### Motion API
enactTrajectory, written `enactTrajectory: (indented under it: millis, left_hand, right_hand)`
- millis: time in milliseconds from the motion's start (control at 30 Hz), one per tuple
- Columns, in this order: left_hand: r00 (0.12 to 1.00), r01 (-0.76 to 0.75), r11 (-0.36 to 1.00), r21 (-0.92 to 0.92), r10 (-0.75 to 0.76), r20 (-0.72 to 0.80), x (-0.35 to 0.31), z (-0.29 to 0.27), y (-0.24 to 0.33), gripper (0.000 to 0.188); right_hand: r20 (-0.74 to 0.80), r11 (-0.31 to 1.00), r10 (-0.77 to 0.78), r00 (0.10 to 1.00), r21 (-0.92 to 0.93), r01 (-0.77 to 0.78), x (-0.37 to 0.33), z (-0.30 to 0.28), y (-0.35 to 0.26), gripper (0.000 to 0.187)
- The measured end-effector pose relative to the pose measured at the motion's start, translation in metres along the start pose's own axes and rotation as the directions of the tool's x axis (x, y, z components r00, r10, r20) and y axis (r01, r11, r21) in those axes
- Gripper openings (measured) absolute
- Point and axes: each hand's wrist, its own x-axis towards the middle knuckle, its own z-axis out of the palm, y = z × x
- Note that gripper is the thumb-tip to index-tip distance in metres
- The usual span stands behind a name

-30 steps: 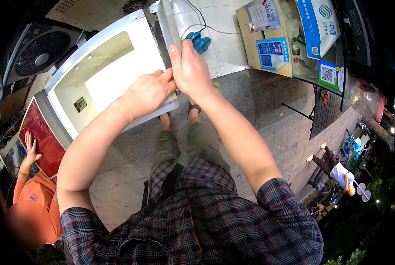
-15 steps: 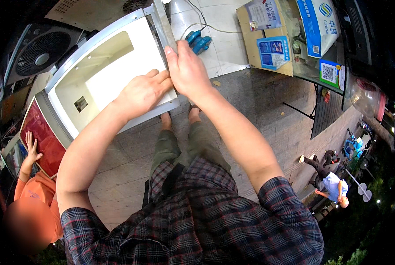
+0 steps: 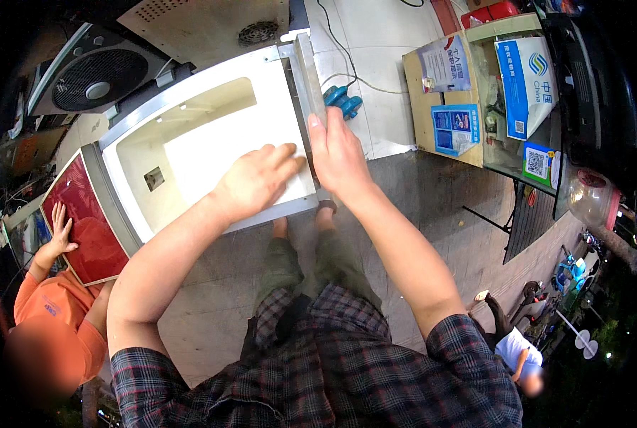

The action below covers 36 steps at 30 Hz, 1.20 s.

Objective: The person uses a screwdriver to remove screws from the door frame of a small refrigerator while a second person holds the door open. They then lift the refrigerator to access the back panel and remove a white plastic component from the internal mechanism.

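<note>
At far left, a co-worker in an orange shirt (image 3: 65, 307) rests 1 hand (image 3: 60, 232) on a red panel (image 3: 83, 214) beside the white appliance body (image 3: 129, 214). Above it stand a black fan (image 3: 99, 89) and a perforated metal casing (image 3: 204, 25), crowding its far side. The appliance body, with its deep recess, lies before the wearer, whose left forearm crosses its near edge. The left hand (image 3: 258, 182) is over its right rim, fingers bent; whether they hold anything, I cannot tell. Just right, the right hand (image 3: 341, 157) grasps the metal strip (image 3: 307, 75) along that edge, thumb on top. Beyond lie a blue power tool (image 3: 343, 102) and its looping cord (image 3: 341, 43) on white tiles (image 3: 382, 68). Further right are a cardboard box (image 3: 418, 107) and a clear jar (image 3: 591, 198).
</note>
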Motion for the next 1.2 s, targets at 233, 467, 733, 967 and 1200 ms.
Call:
enactTrajectory:
  millis: [233, 467, 733, 967, 1200]
  left_hand:
    - [0.566, 0.633, 0.718, -0.29, -0.685, -0.459, 0.047, 0.02, -0.003, 0.088]
    - [0.52, 0.634, 0.677, -0.373, -0.731, -0.442, 0.1, 0.009, 0.008, 0.101]
    - [0.551, 0.738, 0.615, -0.277, -0.787, -0.278, 0.11, -0.009, -0.018, 0.099]
    - [0.573, 0.697, 0.669, -0.259, -0.737, -0.36, 0.106, -0.004, -0.027, 0.101]
    - [0.601, 0.67, 0.688, -0.28, -0.723, -0.341, 0.103, -0.003, -0.029, 0.1]
  right_hand:
    - [-0.01, 1.0, -0.029, 1.0, -0.004, 0.029, 0.0, 0.001, 0.002, 0.031]
    - [-0.008, 0.999, -0.047, 0.999, -0.01, 0.046, 0.003, 0.001, 0.008, 0.028]
    - [0.052, 0.993, 0.025, 0.998, -0.118, -0.019, 0.001, 0.001, 0.005, 0.027]
    - [0.093, 0.988, 0.073, 0.993, -0.14, -0.059, 0.0, -0.003, -0.003, 0.027]
    - [0.124, 0.992, 0.042, 0.991, -0.123, -0.027, 0.002, -0.004, 0.001, 0.029]
